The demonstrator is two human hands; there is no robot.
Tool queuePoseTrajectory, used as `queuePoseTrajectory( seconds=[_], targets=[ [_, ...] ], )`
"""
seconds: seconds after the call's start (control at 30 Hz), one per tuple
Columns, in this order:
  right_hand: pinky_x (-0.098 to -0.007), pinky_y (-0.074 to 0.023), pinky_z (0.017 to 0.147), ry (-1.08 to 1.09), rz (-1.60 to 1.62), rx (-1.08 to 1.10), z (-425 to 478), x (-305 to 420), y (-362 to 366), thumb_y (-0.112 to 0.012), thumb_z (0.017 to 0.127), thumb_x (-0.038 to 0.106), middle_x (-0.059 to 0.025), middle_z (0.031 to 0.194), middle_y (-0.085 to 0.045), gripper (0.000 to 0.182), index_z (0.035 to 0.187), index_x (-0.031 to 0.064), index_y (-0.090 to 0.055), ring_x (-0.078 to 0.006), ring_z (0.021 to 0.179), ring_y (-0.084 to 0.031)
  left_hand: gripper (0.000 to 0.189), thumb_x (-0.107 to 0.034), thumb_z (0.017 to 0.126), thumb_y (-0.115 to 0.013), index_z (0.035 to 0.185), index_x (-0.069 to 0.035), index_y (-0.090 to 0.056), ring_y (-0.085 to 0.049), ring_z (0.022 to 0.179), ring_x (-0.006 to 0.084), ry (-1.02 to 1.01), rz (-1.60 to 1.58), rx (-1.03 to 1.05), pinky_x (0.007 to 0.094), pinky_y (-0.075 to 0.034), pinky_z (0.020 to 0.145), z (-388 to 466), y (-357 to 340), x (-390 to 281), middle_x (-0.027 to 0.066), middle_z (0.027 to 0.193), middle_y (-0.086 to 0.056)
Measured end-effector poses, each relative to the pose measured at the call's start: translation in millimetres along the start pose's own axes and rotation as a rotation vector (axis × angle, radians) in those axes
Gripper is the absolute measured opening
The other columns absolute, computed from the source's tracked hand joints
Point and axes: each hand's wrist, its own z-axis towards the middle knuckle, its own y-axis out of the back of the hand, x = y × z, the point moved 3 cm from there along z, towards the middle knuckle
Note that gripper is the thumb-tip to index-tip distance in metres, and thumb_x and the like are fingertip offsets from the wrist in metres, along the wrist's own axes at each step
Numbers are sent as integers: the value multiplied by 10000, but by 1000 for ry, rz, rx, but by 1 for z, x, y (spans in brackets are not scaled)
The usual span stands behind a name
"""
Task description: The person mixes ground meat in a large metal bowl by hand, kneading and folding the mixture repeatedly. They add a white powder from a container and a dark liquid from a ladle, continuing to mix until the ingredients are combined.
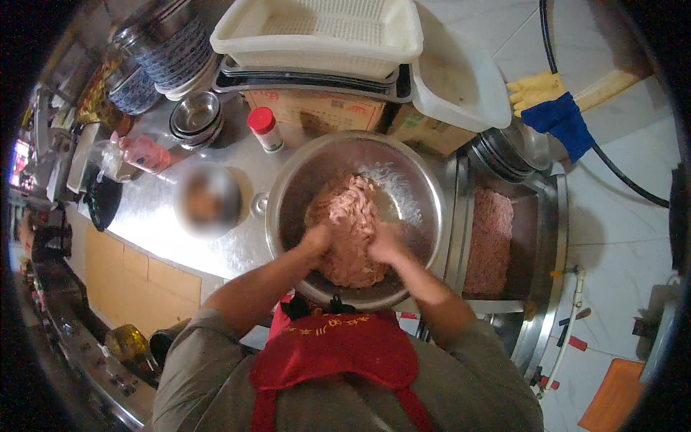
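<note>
In a wide stainless steel bowl (276, 183) before me lies a large heap of pink raw minced meat (351, 216). My left hand (318, 240) grips the heap's left side, and its fingers are partly sunk in it. Opposite, my right hand (386, 245) grips the right side. Both hands are blurred by motion, so single fingers are hard to make out. White powder or paste (402, 189) is smeared on the bowl's inner wall at the upper right.
A red-lidded jar (264, 129) and stacked steel bowls (195, 116) stand on the steel counter (146, 202). Behind are white plastic baskets (318, 46) above cardboard boxes (318, 110). To the right, a sink (526, 243) holds more pinkish meat (488, 243). A blurred round object (208, 201) stands left.
</note>
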Motion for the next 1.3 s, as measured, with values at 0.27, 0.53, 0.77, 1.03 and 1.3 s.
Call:
queuePoseTrajectory(
  seconds=[0.27, 0.53, 0.77, 1.03, 1.3],
  targets=[
    [-403, -482, 819, 133, 479, 232, -15, -16, 32, -707, 738, 174, -208, 1057, -645, 448, 1135, -4, -603, -331, 934, -621, 417, -312, 953, -499, 1283, -62, -553, -618, 1017, 252, 84, -577, 86, 390, -463, 911, -49, 39, -24, 102, 1178, -631],
    [-318, -460, 896, 165, 823, 303, -35, 17, 53, -707, 726, 95, -185, 1166, -586, 589, 1264, -3, -489, -227, 1060, -570, 348, -138, 909, -464, 1223, -15, -550, -634, 806, 213, 77, -593, 29, 336, -509, 694, -5, -2, 5, 74, 907, -667],
    [-421, -472, 907, 116, 267, -167, -18, 40, 7, -673, 730, 129, -241, 1121, -607, 500, 1176, -47, -531, -334, 1050, -600, 375, -245, 901, -472, 1136, 18, -600, -622, 902, 274, 317, -299, -348, 418, -493, 814, 35, -52, 21, 123, 1031, -652],
    [-384, -451, 961, -22, 152, -39, -40, 43, 39, -612, 769, 86, -232, 1248, -539, 478, 1229, -6, -517, -332, 1153, -550, 449, -397, 927, -450, 1154, -52, -625, -622, 835, 289, 419, -1097, -210, 399, -519, 748, 17, -49, 66, 129, 995, -659],
    [-419, -484, 922, 68, 575, 162, -10, -27, -7, -666, 743, 134, -175, 1185, -593, 665, 1345, 4, -415, -281, 1111, -580, 434, -370, 888, -592, 1160, -32, -606, -617, 875, 259, 289, -1095, 53, 384, -497, 757, -9, -22, 26, 145, 1010, -641]
  ],
)
